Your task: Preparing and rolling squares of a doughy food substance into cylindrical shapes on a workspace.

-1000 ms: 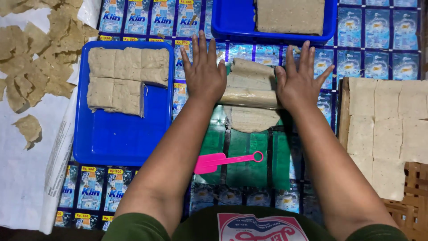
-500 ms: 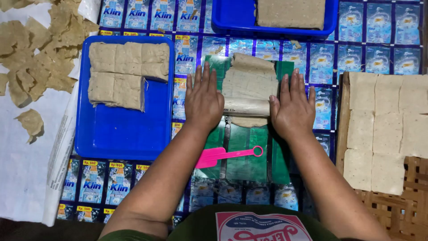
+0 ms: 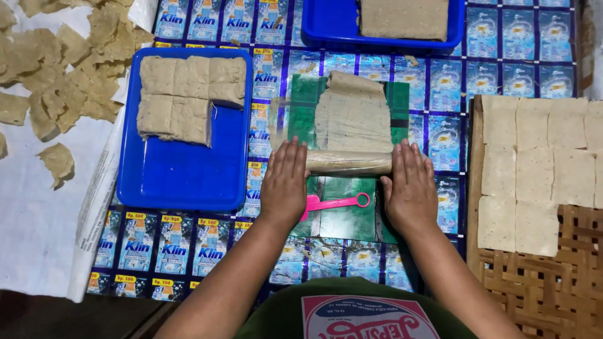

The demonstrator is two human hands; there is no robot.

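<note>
- Head view, looking down: we kneel over a mat of shiny blue printed sachets (image 3: 440,81), with a green board (image 3: 342,213) in its middle.
- On the board lies a thin tan dough sheet (image 3: 352,116); a clear rolling pin (image 3: 348,162) sits across its near edge.
- Our left hand (image 3: 284,182) and right hand (image 3: 409,188) rest flat, fingers together and extended, palms pressing on the pin's two ends rather than clamped round it.
- To roll well, we judge both palms should press evenly so the sheet stays uniform in thickness.
- A woven tray (image 3: 534,289) on the right carries pale cut squares (image 3: 534,169) in rows.
- A blue tray (image 3: 182,182) on the left holds stacked tan slabs (image 3: 188,94) at its far end.
- A second blue tray (image 3: 326,34) at the top holds one slab.
- A pink scraper (image 3: 336,203) lies on the board between our hands.
</note>
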